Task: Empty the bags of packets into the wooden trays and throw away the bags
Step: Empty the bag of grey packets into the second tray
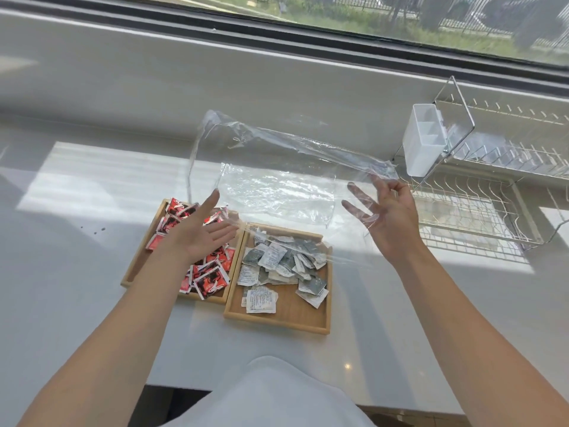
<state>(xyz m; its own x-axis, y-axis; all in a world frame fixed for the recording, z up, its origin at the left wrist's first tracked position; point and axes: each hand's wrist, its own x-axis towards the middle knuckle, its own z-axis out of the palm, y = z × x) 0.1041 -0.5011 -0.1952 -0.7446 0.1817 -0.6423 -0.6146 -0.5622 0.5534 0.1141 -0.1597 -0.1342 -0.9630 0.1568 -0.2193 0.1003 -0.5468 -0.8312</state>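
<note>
Two wooden trays sit side by side on the white counter. The left tray (131,274) holds several red and black packets (212,277). The right tray (286,318) holds several grey and white packets (280,263). A large clear plastic bag (277,167) is stretched in the air above and behind the trays, empty as far as I can tell. My right hand (389,211) pinches the bag's right end between thumb and fingertips. My left hand (203,229) hovers open over the left tray, its fingertips near the bag's lower left edge.
A wire dish rack (480,208) stands at the right on the counter, with a white plastic cutlery holder (423,140) hung on its near left corner. A window sill (154,75) runs along the back. The counter's front edge (191,391) is close to my body.
</note>
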